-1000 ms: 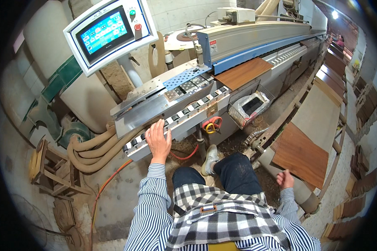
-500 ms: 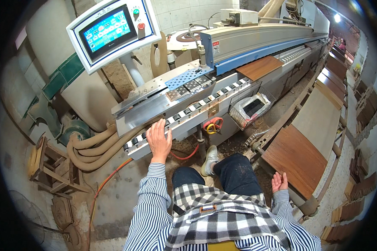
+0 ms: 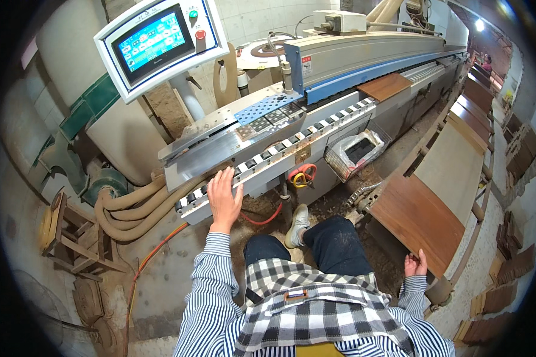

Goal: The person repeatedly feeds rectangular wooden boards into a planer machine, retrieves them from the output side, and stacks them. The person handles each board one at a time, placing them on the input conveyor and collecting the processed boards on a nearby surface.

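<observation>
My left hand lies with its fingers spread on the near end of the rail of small black-and-white rollers, which runs along the front of a long machine. Nothing is held in it. Over on the right, my right hand is at the near edge of a reddish-brown wood panel, its curled fingers touching that edge. The panel rests on a roller conveyor, overlapping a greyish panel. Another brown panel lies farther along the machine, partly under its blue beam.
A control screen on a post stands at upper left. Below the rail are a wire basket with a plastic liner and scissors with red-and-yellow handles. Thick hoses and a wooden stool stand left. Stacked panels line the right side.
My right hand has moved right and slightly down to the panel's edge. That panel has shifted and turned a little. The panel on the machine has travelled farther away. My left hand stays nearly in place.
</observation>
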A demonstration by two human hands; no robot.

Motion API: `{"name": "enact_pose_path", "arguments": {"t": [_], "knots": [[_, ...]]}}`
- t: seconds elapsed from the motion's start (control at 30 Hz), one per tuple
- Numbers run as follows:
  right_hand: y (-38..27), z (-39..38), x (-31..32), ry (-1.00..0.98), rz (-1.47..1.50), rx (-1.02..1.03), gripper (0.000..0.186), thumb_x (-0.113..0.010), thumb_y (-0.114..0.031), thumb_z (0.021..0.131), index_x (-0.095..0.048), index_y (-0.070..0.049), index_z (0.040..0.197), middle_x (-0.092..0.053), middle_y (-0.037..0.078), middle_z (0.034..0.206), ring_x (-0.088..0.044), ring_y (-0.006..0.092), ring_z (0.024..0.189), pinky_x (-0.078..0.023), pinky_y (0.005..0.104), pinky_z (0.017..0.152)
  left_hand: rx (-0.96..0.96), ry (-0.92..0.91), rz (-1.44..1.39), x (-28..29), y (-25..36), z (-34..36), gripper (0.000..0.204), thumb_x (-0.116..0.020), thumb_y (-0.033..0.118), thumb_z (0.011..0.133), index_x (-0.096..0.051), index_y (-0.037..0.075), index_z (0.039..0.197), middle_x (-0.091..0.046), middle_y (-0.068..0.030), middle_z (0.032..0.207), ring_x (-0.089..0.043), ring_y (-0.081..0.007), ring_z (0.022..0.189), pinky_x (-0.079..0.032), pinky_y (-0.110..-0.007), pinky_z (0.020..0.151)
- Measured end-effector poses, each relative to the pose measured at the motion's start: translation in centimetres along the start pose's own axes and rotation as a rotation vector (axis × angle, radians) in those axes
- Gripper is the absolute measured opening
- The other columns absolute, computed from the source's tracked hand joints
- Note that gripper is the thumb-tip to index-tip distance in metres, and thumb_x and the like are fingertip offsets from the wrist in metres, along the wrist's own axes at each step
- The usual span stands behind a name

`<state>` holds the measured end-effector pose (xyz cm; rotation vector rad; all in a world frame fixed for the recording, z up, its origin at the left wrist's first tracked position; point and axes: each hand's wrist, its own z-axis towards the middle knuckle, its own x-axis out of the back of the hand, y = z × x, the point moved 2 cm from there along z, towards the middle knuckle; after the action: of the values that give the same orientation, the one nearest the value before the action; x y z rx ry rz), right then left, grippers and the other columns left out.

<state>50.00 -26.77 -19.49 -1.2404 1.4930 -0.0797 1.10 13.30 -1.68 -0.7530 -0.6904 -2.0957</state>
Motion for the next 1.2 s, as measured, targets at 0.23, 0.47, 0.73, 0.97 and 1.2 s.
{"name": "enact_pose_path", "arguments": {"t": [0.23, 0.47, 0.73, 0.97, 1.2], "knots": [[3.0, -1.7, -11.3, -0.316, -0.034, -0.132, 0.017, -0.065, -0.011, 0.088, -0.063, -0.009, 0.106, -0.068, 0.003, 0.092, -0.063, 0.0165, 0.071, -0.054, 0.0345, 0.068, 0.023, -0.082, -0.223, 2.8, 3.2, -3.2, 0.055, -0.064, 0.03, 0.088, -0.048, 0.008, 0.137, -0.05, -0.0127, 0.14, -0.039, -0.0321, 0.136, -0.021, -0.051, 0.115], [11.9, -2.8, -26.1, -0.629, -0.161, -0.366, 0.019, -0.063, -0.007, 0.088, -0.063, -0.004, 0.107, -0.066, 0.007, 0.096, -0.062, 0.0184, 0.079, -0.052, 0.032, 0.069, -0.144, -0.192, -0.279, 7.0, 7.8, -6.3, 0.069, -0.071, 0.041, 0.081, -0.047, 0.007, 0.137, -0.045, -0.0146, 0.145, -0.035, -0.0355, 0.138, -0.021, -0.053, 0.115], [19.9, -6.5, -38.0, -0.865, -0.145, -0.687, 0.012, -0.064, -0.013, 0.092, -0.062, -0.003, 0.099, -0.066, 0.011, 0.095, -0.068, 0.0237, 0.09, -0.056, 0.0385, 0.084, 0.081, -0.011, -0.007, 8.6, 1.0, -7.6, 0.05, -0.071, 0.03, 0.084, -0.057, 0.008, 0.126, -0.054, -0.01, 0.137, -0.043, -0.0292, 0.134, -0.021, -0.051, 0.115], [17.9, -7.5, -36.9, -0.952, -0.299, -0.524, 0.043, -0.057, -0.014, 0.096, -0.049, 0.0, 0.135, -0.063, 0.016, 0.123, -0.065, 0.0233, 0.103, -0.052, 0.0344, 0.091, 0.248, 0.113, 0.045, 7.1, -5.5, -5.6, 0.043, -0.07, 0.029, 0.085, -0.061, 0.008, 0.121, -0.059, -0.0081, 0.131, -0.047, -0.0284, 0.13, -0.023, -0.049, 0.114], [13.6, -6.4, -24.3, -1.146, -1.764, 0.896, 0.036, -0.066, -0.02, 0.084, -0.064, -0.003, 0.115, -0.059, 0.014, 0.125, -0.051, 0.0337, 0.12, -0.04, 0.045, 0.102, 0.26, 0.109, -0.033, 6.5, -7.8, -4.1, 0.053, -0.074, 0.034, 0.081, -0.059, 0.006, 0.124, -0.051, -0.0131, 0.14, -0.043, -0.0322, 0.131, -0.029, -0.045, 0.112]]}}
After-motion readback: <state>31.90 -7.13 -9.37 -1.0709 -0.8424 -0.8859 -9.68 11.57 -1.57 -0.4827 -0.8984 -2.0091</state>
